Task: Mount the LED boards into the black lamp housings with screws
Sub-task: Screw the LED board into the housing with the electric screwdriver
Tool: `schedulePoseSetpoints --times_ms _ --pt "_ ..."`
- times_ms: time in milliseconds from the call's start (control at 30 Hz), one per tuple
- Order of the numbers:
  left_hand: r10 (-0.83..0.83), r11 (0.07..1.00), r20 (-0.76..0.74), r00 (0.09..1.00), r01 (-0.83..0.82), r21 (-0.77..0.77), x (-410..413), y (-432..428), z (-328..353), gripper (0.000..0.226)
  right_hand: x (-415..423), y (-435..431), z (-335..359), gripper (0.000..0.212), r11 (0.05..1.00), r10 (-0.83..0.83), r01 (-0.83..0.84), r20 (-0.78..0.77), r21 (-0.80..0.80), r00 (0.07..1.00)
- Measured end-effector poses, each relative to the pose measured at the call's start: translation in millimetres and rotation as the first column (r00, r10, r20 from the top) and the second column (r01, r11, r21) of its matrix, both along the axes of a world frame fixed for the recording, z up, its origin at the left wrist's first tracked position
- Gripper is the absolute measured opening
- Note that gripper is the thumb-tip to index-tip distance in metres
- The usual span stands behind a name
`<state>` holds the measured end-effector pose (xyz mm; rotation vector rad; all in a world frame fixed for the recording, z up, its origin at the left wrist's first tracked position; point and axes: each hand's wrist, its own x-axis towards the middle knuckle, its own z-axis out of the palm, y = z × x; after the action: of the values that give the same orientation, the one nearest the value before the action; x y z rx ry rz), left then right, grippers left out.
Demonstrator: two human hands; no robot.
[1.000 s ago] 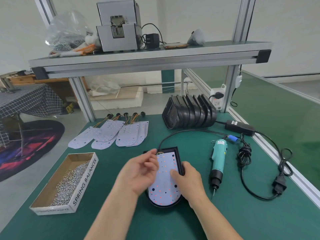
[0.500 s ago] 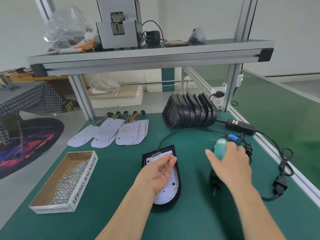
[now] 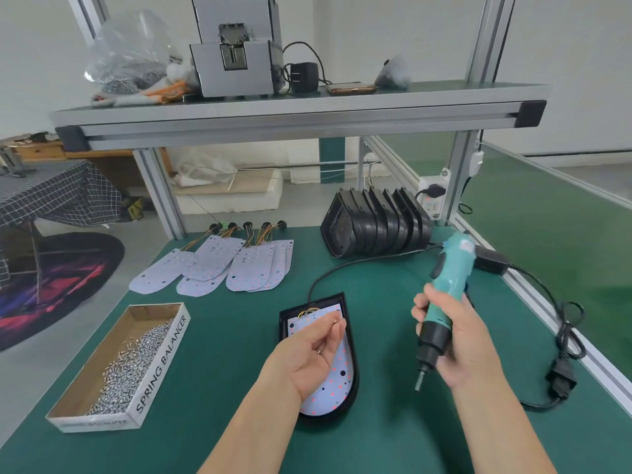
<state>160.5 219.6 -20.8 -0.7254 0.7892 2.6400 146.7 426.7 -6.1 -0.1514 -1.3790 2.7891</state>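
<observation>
At the green bench's (image 3: 239, 336) centre, a white LED board (image 3: 328, 388) dotted red, with dark holes, is lying inside a black lamp housing (image 3: 354, 378), rounded end pointing to 6 o'clock. Above it, the palm-up left hand (image 3: 307, 354) is pinching a small screw (image 3: 334, 322) at its fingertips. At 3 o'clock, the right hand (image 3: 458, 340) is gripping a teal screwdriver (image 3: 451, 268), fingers wrapped around it, bit tilting down.

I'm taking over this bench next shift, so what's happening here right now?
A person is fixing an LED board into a black housing on the green mat. The right hand grips a teal electric screwdriver, held above the mat with its bit pointing down. The left hand, palm up over the board, holds small screws. No screw is being driven yet. Spare boards and stacked housings wait behind.
</observation>
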Motion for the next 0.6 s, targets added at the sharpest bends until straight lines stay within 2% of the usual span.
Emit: schedulePoseSetpoints --times_ms 67,133,233,333,433,533,600 --pt "-0.012 1.000 -0.005 1.000 0.012 -0.002 0 -1 0 0.012 2 -7 13 0.039 0.990 0.030 -0.049 -0.139 -0.135 0.990" --pt "-0.014 1.000 -0.005 1.000 0.015 0.009 0 -2 -1 0.014 -1 -10 24 0.049 0.953 0.101 -0.149 -0.187 -0.263 0.977" --pt "-0.014 1.000 -0.007 1.000 0.014 -0.008 0 -2 -2 0.014 -7 -19 32 0.036 0.896 0.145 -0.201 -0.167 -0.396 0.975" --pt "-0.003 0.999 0.010 1.000 0.003 -0.050 0 0 -4 0.009 -14 -31 36 0.020 0.934 0.048 -0.083 -0.109 -0.349 0.993" --pt "0.003 0.998 0.024 1.000 -0.001 -0.059 0 0 -6 0.008 -20 -43 44 0.010 0.954 -0.169 0.144 -0.076 -0.262 0.983" --pt "-0.024 0.999 0.024 0.999 0.025 -0.040 0 -1 -7 0.008 -28 -54 54 0.016 0.887 -0.403 0.372 -0.065 -0.273 0.913" --pt "-0.023 1.000 0.003 1.000 0.023 -0.018 1 -1 -6 0.013 -32 -61 58 0.021 0.844 -0.503 0.471 -0.072 -0.257 0.861"
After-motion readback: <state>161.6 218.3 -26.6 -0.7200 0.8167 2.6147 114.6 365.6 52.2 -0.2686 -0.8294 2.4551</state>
